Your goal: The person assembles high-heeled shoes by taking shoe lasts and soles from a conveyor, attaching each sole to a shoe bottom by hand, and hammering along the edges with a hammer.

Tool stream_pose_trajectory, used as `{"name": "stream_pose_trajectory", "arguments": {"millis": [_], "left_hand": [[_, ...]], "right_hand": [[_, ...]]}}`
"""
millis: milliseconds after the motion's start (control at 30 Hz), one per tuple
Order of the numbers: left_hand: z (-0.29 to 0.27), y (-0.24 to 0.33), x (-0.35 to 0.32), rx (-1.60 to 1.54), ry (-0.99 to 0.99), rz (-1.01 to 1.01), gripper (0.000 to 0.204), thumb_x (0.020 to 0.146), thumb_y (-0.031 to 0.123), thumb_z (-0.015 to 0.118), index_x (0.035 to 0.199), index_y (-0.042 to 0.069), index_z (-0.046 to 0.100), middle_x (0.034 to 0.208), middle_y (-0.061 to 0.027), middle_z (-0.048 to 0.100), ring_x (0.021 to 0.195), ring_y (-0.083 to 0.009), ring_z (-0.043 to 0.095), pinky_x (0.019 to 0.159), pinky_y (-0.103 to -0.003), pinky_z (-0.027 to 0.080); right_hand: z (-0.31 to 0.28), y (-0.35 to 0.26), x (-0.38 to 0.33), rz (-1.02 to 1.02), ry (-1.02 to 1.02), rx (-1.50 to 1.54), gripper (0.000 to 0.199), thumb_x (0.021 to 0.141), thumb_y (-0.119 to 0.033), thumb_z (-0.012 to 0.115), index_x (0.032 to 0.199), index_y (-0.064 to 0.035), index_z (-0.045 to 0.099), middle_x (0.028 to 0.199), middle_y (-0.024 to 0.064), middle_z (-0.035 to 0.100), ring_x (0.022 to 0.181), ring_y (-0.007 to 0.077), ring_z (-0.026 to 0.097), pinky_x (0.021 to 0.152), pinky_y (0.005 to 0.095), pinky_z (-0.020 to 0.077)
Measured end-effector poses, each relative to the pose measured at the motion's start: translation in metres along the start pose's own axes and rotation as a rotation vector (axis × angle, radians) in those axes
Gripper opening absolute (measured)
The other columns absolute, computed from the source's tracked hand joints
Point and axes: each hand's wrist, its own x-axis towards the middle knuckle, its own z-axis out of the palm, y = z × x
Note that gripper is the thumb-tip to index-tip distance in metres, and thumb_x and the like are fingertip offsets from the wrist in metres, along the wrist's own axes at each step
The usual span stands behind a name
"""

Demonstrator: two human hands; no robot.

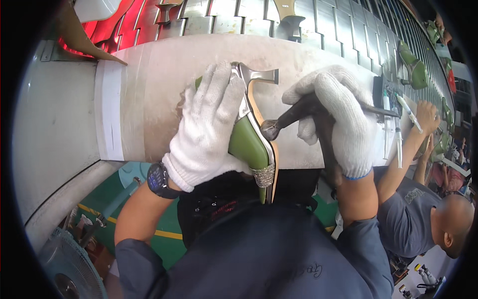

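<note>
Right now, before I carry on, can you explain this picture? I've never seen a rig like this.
There is no robot here: these are a person's own hands in white gloves, seen from a camera on their head, looking down. Edges bend because the lens is very wide. The left hand holds a green heeled shoe, toe toward the wearer. The right hand grips a dark tool, perhaps a hammer, its rounded end at the sole's edge; contact is hard to judge. Syringes lie at the right of the pale work surface. Metal slats run beyond it.
</note>
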Motion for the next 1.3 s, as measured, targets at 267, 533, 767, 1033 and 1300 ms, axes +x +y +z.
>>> {"name": "stream_pose_trajectory", "arguments": {"millis": [267,533,767,1033,1300], "left_hand": [[0.007,-0.001,0.004,-0.01,0.021,0.02,0.162,0.035,0.037,0.111,0.173,0.006,0.031,0.176,-0.0328,0.033,0.163,-0.0563,0.034,0.126,-0.079,0.025],[0.012,-0.007,0.005,0.026,0.088,0.066,0.153,0.046,0.045,0.108,0.172,0.003,0.032,0.173,-0.0342,0.037,0.157,-0.058,0.042,0.123,-0.077,0.03],[0.005,0.0,0.006,0.061,0.006,0.043,0.157,0.042,0.041,0.11,0.173,0.004,0.032,0.175,-0.0342,0.035,0.159,-0.0577,0.039,0.125,-0.074,0.03],[-0.003,0.017,0.017,0.188,-0.001,0.086,0.142,0.04,0.037,0.108,0.164,0.006,0.046,0.166,-0.0266,0.049,0.157,-0.0483,0.046,0.122,-0.075,0.034],[0.005,0.022,0.035,0.094,-0.043,0.38,0.085,0.052,0.026,0.102,0.13,0.011,0.071,0.125,-0.0077,0.075,0.133,-0.0338,0.07,0.125,-0.075,0.032]], "right_hand": [[0.008,0.019,0.008,-0.089,0.076,0.078,0.033,0.118,-0.031,0.062,0.123,-0.001,0.075,0.115,0.0126,0.082,0.09,0.0156,0.077,0.065,0.0266,0.0561],[0.008,-0.015,0.063,-0.051,-0.153,-0.256,0.031,0.112,-0.023,0.061,0.108,0.0055,0.071,0.097,0.0245,0.077,0.055,0.02,0.066,0.053,0.0289,0.0563],[-0.004,-0.009,0.042,-0.071,-0.178,-0.174,0.026,0.11,-0.022,0.063,0.105,0.0026,0.07,0.095,0.0206,0.079,0.063,0.0229,0.077,0.046,0.0245,0.0442],[-0.015,-0.006,-0.001,-0.032,-0.071,-0.058,0.026,0.11,-0.023,0.071,0.096,-0.002,0.077,0.089,0.0086,0.08,0.059,0.0075,0.065,0.05,0.022,0.0473],[-0.04,-0.03,-0.095,-0.401,0.288,-0.507,0.038,0.113,-0.025,0.055,0.123,0.0099,0.067,0.102,0.0167,0.074,0.065,0.0169,0.068,0.062,0.0254,0.0557]]}}
